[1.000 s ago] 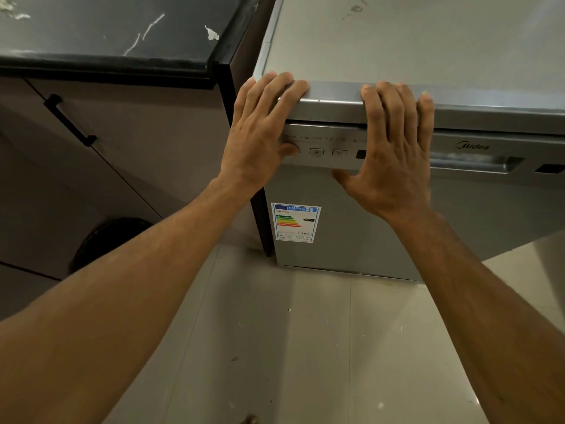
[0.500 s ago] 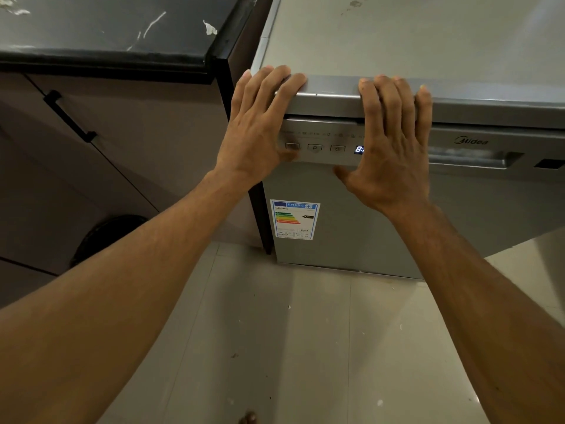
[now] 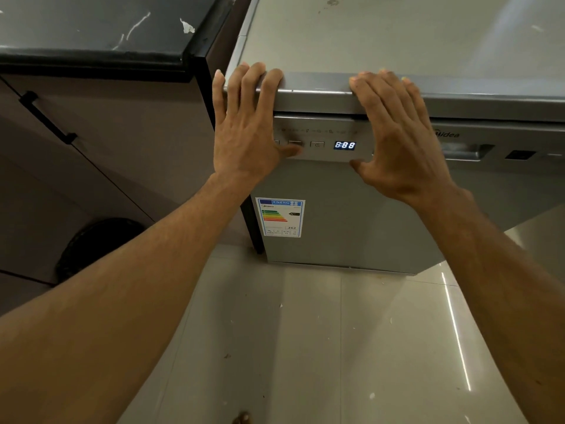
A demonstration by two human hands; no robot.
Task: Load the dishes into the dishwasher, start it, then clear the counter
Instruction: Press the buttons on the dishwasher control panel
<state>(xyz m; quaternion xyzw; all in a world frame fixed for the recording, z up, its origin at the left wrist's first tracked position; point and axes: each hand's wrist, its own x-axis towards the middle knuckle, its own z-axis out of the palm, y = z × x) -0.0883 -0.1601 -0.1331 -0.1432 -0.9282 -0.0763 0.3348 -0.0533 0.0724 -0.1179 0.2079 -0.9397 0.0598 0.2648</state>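
Far left: dark countertop (image 3: 91,29) w/ white scuffs, cabinet door (image 3: 128,142) below w/ black handle (image 3: 47,117), round black bin (image 3: 97,246) low by the floor. Left hand (image 3: 244,130) flat on dishwasher (image 3: 351,215) front corner, fingers extended over top edge, thumb on a control-panel button (image 3: 295,144), gripping nothing. Energy label (image 3: 280,217) on closed door, below that hand. Blue display (image 3: 344,145) lit, reads 8:88, betw. both hands. Right hand (image 3: 400,139) spread, fingers draped over top edge, thumb at panel's lower edge, nothing held. Recessed door handle (image 3: 467,151) just right of it. Pale floor tiles (image 3: 336,347) below.
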